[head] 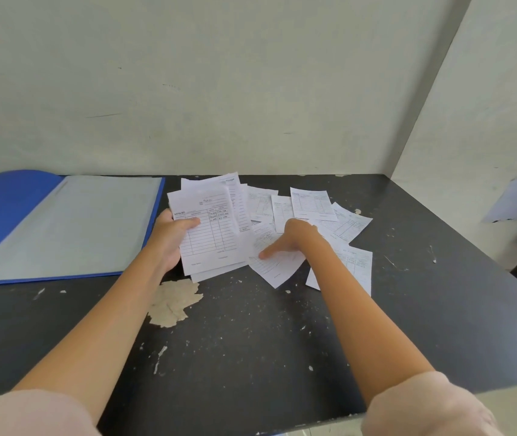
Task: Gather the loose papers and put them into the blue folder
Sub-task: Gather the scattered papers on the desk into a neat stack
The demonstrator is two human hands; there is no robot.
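Observation:
The blue folder (5, 212) lies open at the back left of the dark table, its grey inner sheet facing up. My left hand (169, 237) grips a small stack of white printed forms (210, 234) just right of the folder, thumb on top. Several loose papers (313, 206) lie scattered to the right of the stack, overlapping one another. My right hand (294, 237) rests flat on them, its thumb pressing a slip (274, 265) at the pile's near edge. Its fingers are partly hidden behind the hand.
The black table top (250, 341) is scuffed, with a pale patch of peeled surface (173, 302) near my left forearm. Pale walls close in the back and right sides. Another paper (514, 199) hangs on the right wall.

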